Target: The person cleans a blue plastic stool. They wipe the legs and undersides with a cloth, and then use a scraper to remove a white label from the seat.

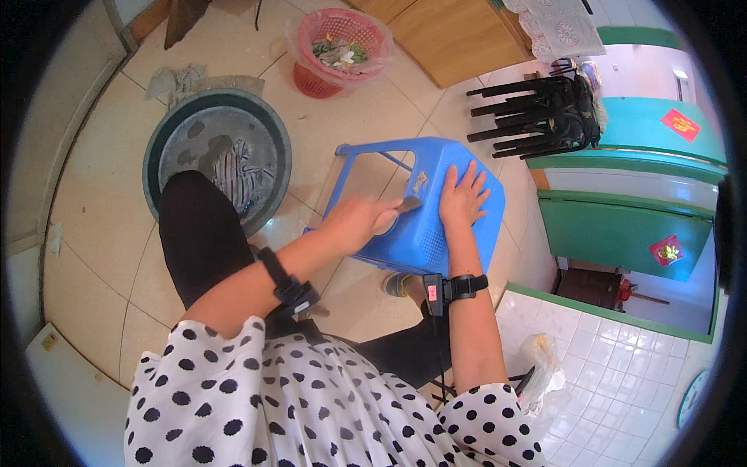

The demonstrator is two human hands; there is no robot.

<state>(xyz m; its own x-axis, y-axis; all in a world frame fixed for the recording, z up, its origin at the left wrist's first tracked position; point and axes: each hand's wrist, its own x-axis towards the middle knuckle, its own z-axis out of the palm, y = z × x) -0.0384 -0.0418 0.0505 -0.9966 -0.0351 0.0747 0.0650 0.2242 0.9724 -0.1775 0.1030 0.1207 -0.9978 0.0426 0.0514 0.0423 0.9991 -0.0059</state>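
Observation:
A blue plastic stool [429, 233] lies tipped over in front of me, its perforated seat facing right. My left hand [359, 222] grips a small flat brown tool [410, 204], its end against the stool's side. Whether this is a scraper or a brush I cannot tell, since the fingers cover most of it. Just above the tool, a pale ragged patch of residue [419, 182] sticks to the blue plastic. My right hand [463, 195] rests flat on the seat with fingers spread.
A dark round basin [283, 157] with shallow water and a striped cloth [236, 175] stands at left, beside my knee. Behind it lies a grey rag [175, 82]. A lined red basket [315, 82] holds scraps. Stacked black stools [537, 111] stand at upper right, near a wooden cabinet [461, 35].

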